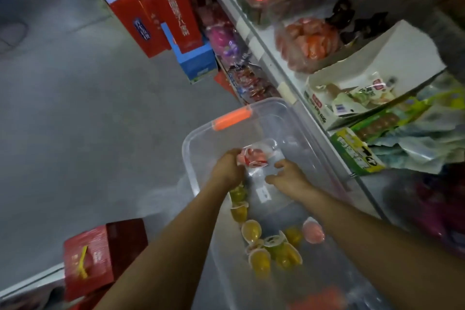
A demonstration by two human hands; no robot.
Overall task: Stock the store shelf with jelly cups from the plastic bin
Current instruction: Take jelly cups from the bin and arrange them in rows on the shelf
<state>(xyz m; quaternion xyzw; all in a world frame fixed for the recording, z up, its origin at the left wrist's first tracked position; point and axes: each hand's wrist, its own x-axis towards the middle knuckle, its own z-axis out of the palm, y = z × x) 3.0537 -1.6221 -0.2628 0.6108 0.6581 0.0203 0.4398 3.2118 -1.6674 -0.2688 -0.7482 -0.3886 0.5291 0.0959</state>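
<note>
Evidently the job is only partway through: a scatter of yellow and pink plastic jelly cups (266, 246) lies on the floor of the clear plastic bin with the orange latch (191, 138), at its near end. None can be made out on the white metal store shelf (266, 60) that runs along the bin's right side, which is crowded with other packets. Over the middle of the bin, the left hand (226, 167) is closed round a small cluster of pink-and-red jelly cups (251, 157), lifted above the bin's floor. The right hand (289, 176) hovers just beside the cluster with its fingers half bent over a clear film; whether it pinches that film cannot be told. The held cluster's long axis runs across the bin, from the left hand toward the shelf-side wall, with a red-printed lid facing roughly back at the person. The loose cups lie tipped on their sides and point every which way. Judging by this, the held cups and all the loose ones have yet to go onto the shelf.
</note>
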